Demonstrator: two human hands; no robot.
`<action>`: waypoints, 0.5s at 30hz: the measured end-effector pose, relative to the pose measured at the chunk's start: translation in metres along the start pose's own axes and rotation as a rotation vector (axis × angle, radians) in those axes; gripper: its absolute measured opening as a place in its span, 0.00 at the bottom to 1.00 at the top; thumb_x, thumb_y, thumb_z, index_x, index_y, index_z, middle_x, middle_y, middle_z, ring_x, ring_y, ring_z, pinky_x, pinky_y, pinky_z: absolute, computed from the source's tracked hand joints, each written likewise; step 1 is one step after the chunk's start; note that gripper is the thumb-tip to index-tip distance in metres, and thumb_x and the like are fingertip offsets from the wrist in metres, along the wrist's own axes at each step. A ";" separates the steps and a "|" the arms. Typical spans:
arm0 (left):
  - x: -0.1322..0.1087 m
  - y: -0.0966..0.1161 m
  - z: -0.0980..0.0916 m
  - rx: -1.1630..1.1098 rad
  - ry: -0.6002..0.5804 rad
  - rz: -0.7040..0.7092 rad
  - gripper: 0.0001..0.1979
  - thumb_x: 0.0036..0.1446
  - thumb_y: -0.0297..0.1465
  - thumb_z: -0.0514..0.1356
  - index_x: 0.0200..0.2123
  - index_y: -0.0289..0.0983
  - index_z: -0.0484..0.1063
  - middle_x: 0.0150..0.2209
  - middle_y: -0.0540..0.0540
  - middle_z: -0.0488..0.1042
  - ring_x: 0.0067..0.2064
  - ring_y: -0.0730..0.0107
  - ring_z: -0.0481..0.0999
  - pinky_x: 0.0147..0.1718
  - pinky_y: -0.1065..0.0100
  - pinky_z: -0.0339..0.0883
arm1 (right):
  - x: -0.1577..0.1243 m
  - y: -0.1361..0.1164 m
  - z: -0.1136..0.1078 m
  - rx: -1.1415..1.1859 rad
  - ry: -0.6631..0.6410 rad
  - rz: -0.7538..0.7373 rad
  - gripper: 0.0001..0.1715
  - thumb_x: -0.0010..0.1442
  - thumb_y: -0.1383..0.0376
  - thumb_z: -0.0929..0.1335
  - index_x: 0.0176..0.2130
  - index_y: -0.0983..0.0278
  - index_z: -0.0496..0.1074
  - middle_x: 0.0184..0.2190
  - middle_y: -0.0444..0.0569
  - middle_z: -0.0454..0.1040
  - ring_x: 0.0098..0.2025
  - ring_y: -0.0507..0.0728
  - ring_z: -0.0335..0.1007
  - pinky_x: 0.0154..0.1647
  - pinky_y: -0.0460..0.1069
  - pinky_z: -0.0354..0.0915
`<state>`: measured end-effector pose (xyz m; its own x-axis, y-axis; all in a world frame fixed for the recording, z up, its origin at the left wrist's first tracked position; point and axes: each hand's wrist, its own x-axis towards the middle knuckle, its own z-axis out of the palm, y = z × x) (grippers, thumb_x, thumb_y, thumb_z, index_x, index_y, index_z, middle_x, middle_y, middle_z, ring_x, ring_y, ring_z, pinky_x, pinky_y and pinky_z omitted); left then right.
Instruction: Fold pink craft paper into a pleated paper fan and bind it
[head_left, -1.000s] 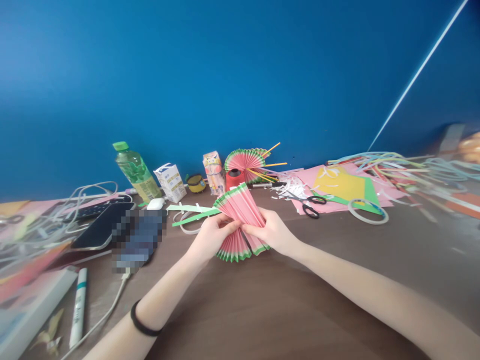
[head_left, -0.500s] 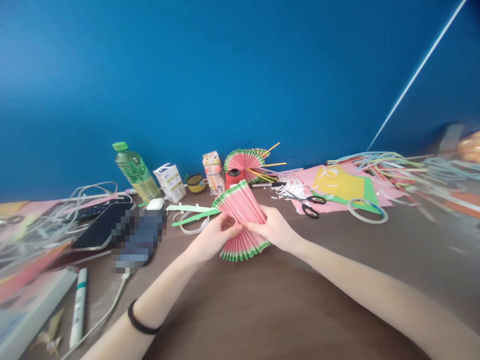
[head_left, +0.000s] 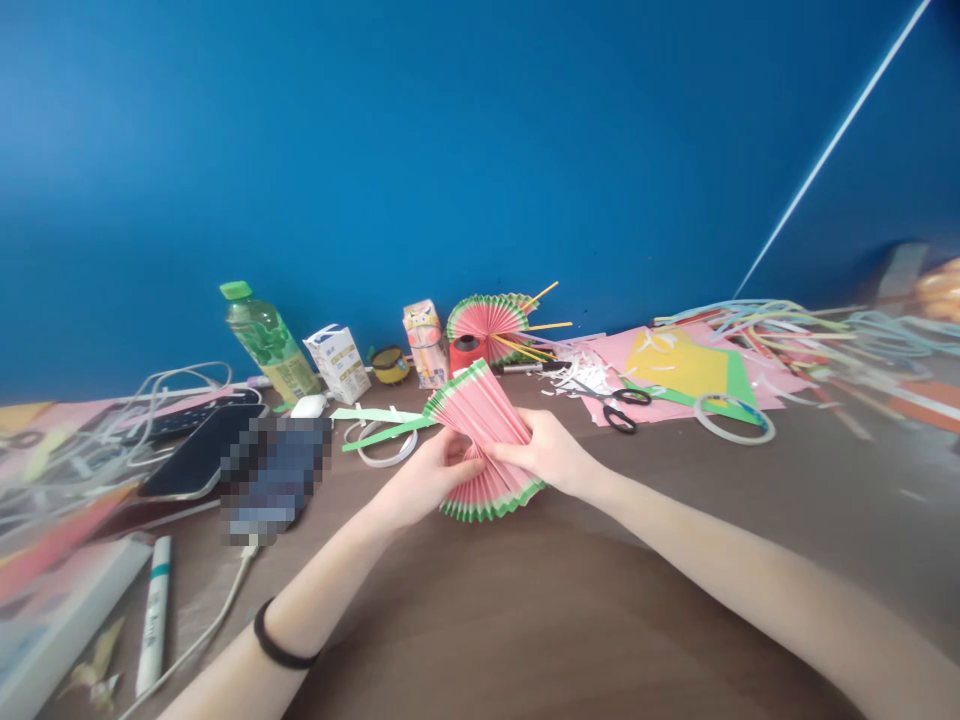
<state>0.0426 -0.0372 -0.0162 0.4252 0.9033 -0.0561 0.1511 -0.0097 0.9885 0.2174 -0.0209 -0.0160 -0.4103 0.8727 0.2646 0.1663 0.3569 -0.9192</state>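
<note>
Between my two hands is a pleated paper fan [head_left: 491, 405], pink with a white and green zigzag edge, spread partly round above the table. My left hand [head_left: 431, 470] pinches it near its centre from the left, thumb on the front folds. From the right, my right hand [head_left: 551, 450] grips the folds, its thumb pressed close to the left thumb; its other fingers are partly hidden behind the paper. Green paper strips [head_left: 386, 430] lie just left of the fan, by a roll of clear tape [head_left: 382, 445].
Finished-looking watermelon fans [head_left: 487, 318] with yellow sticks stand against the blue wall. Black scissors [head_left: 621, 415], paper scraps [head_left: 589, 375] and coloured sheets [head_left: 679, 365] lie to the right. On the left are a green-capped bottle [head_left: 270, 345], a carton [head_left: 337, 362], phones [head_left: 202, 450] and a marker [head_left: 155, 615].
Almost nothing differs. Both hands keep their hold on the fan, whose folds have shifted very slightly, and the whole view has moved a little.
</note>
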 end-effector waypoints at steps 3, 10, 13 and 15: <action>0.000 -0.002 0.000 0.014 0.033 -0.008 0.20 0.49 0.36 0.60 0.45 0.34 0.63 0.45 0.41 0.71 0.46 0.59 0.71 0.46 0.60 0.62 | -0.001 -0.001 0.000 0.006 -0.005 0.004 0.15 0.50 0.64 0.68 0.39 0.68 0.71 0.35 0.49 0.76 0.37 0.57 0.72 0.38 0.50 0.66; 0.000 -0.001 0.003 0.033 0.065 -0.027 0.19 0.48 0.37 0.60 0.42 0.34 0.64 0.44 0.41 0.72 0.46 0.59 0.71 0.44 0.61 0.63 | -0.002 0.001 0.003 0.018 0.001 0.021 0.16 0.50 0.61 0.69 0.38 0.68 0.72 0.34 0.50 0.76 0.37 0.58 0.72 0.38 0.50 0.66; 0.000 0.000 0.004 0.026 0.062 -0.013 0.19 0.48 0.37 0.60 0.42 0.34 0.64 0.44 0.41 0.72 0.46 0.59 0.71 0.44 0.61 0.63 | -0.002 0.002 0.003 0.031 -0.006 0.021 0.16 0.50 0.62 0.69 0.38 0.68 0.72 0.35 0.50 0.76 0.38 0.57 0.72 0.39 0.50 0.66; 0.000 -0.001 0.004 0.027 0.069 -0.005 0.18 0.48 0.37 0.61 0.41 0.34 0.64 0.43 0.42 0.72 0.46 0.59 0.71 0.45 0.61 0.63 | -0.001 0.002 0.004 0.032 -0.001 0.021 0.16 0.50 0.62 0.69 0.38 0.68 0.72 0.35 0.50 0.76 0.38 0.57 0.72 0.39 0.50 0.66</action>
<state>0.0459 -0.0383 -0.0173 0.3620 0.9308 -0.0503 0.1771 -0.0157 0.9841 0.2151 -0.0226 -0.0194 -0.4078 0.8797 0.2446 0.1467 0.3276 -0.9334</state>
